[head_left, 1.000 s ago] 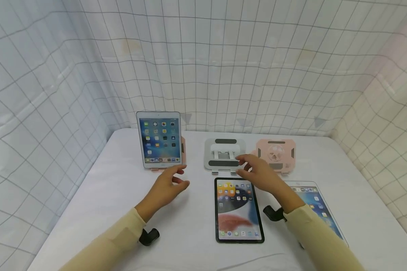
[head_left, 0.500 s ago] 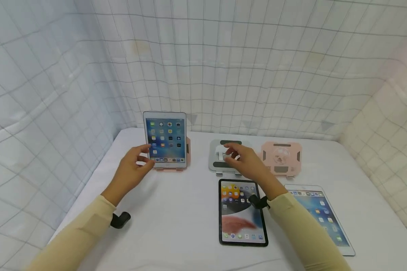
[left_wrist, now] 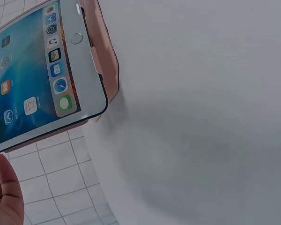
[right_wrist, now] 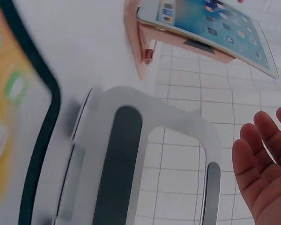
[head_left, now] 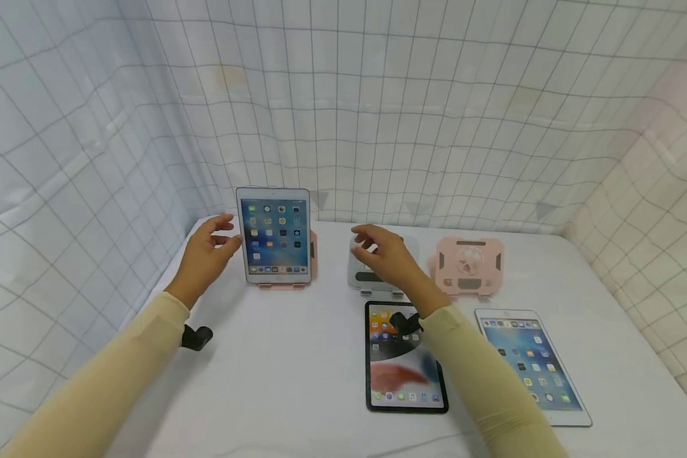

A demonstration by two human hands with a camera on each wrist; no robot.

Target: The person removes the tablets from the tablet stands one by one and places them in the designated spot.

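A white tablet (head_left: 275, 235) leans upright on a pink stand (head_left: 313, 254) at the back left. My left hand (head_left: 203, 254) is beside the tablet's left edge, fingers loosely bent and holding nothing. In the left wrist view, a finger (left_wrist: 8, 187) comes close to the tablet's edge; whether it touches, I cannot tell. My right hand (head_left: 386, 254) hovers over a grey stand (head_left: 357, 267), hiding much of it. Its fingers (right_wrist: 267, 154) are relaxed with nothing between them. Below lies a black-edged tablet (head_left: 397, 381), partly covered by the right wrist's camera and sleeve.
A folded-flat pink stand (head_left: 469, 283) lies at the back right. In front of it, another white tablet (head_left: 532, 362) lies screen up. Gridded white cloth (head_left: 343, 114) rises behind and on both sides of the white table (head_left: 286, 381).
My left hand has moved left and away from me, from below the propped tablet to beside its left edge. My right hand has shifted left and slightly farther back over the grey stand.
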